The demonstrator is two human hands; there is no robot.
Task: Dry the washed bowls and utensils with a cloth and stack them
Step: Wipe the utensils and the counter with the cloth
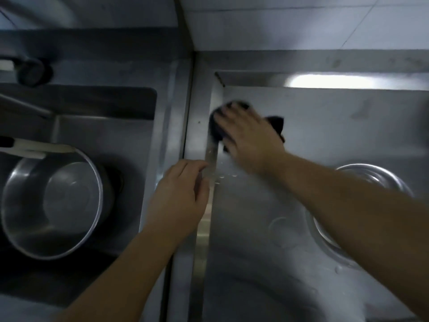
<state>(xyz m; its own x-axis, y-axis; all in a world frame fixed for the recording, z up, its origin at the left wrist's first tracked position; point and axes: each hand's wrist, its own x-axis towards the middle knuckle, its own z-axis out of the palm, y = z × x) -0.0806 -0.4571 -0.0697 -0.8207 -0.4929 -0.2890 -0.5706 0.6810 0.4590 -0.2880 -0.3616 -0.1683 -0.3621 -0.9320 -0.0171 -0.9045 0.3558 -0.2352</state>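
Lowest in the frame, both bare forearms reach up from the bottom edge over a steel surface (267, 228) that carries a few water beads. At centre, the left hand (178, 194) rests on the raised ridge between the sink and this draining area, fingers (195, 166) loosely curled and grasping nothing, probably to steady the body while the other arm works. At lower left, a steel bowl (53, 205) sits inside the sink (148, 135), apparently washed and waiting its turn. At right, partly hidden under the right forearm, a second bowl (371, 177) lies on the surface, not yet stacked. Further up, the right hand (248, 138) presses flat on a dark cloth (275, 124) in the surface's far left corner, fingers spread over it rather than clenched; blur prevents telling whether it wipes or gathers the cloth.
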